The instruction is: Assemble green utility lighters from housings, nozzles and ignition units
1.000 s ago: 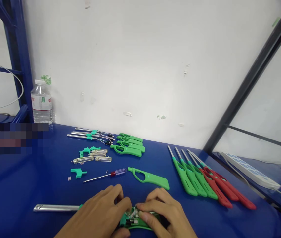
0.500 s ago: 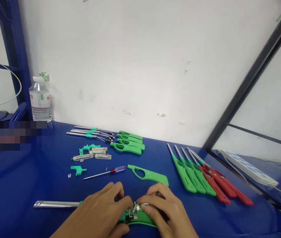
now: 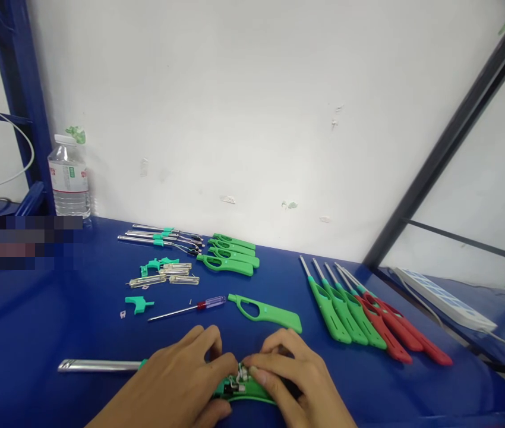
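Observation:
A green lighter body (image 3: 252,395) lies at the front, with a long metal tube (image 3: 101,365) pointing left and small metal and black parts at its middle. My left hand (image 3: 181,377) is closed over the joint of tube and body. The fingertips of my right hand (image 3: 294,377) pinch at a small metal part (image 3: 243,373) in the body; the hand covers the body's right end. Just beyond lies a loose green handle half (image 3: 274,315). A screwdriver (image 3: 188,308) rests to its left, near a teal trigger piece (image 3: 139,304).
Metal tubes with wires (image 3: 163,239), green handle halves (image 3: 230,264) and clear cartridges (image 3: 148,281) lie farther back. Green lighters (image 3: 330,312) and red ones (image 3: 397,327) lie at right, before a power strip (image 3: 448,300). A water bottle (image 3: 69,178) stands back left.
The view has shifted slightly. Both hands stay over the lighter body, and my right fingertips have moved a little left at the small metal part.

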Available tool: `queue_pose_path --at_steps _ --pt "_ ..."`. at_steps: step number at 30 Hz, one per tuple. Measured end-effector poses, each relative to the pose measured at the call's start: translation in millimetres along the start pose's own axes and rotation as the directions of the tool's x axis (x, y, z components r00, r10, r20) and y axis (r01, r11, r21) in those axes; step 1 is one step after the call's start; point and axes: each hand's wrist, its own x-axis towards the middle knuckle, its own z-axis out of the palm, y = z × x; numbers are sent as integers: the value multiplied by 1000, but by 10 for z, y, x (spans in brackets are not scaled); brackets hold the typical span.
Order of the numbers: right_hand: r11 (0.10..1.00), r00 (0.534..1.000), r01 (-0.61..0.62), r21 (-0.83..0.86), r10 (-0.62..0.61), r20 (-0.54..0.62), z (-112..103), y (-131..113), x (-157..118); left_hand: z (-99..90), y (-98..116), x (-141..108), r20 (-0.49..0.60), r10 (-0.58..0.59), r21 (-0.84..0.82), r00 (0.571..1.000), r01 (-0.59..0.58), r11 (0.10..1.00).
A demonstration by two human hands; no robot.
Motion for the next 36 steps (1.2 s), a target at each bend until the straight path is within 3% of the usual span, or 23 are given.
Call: queue_pose_path --at_steps 6,10,24,32,36 --pt "999 999 -31 9 31 14 -28 -70 12 42 -30 16 -77 76 15 994 -75 997" --pt "999 999 -36 30 35 26 -31 -74 -1 55 -45 9 -96 69 17 993 -67 998" --pt "995 996 -73 64 70 48 -29 -71 3 18 -51 26 -33 109 -4 993 -109 994" --pt "996 999 -53 67 52 12 -28 -79 7 -50 -14 44 -19 73 -37 997 -73 997" --pt "995 997 -74 62 73 16 -23 -84 2 -62 -112 9 -25 -2 -68 1000 0 998"
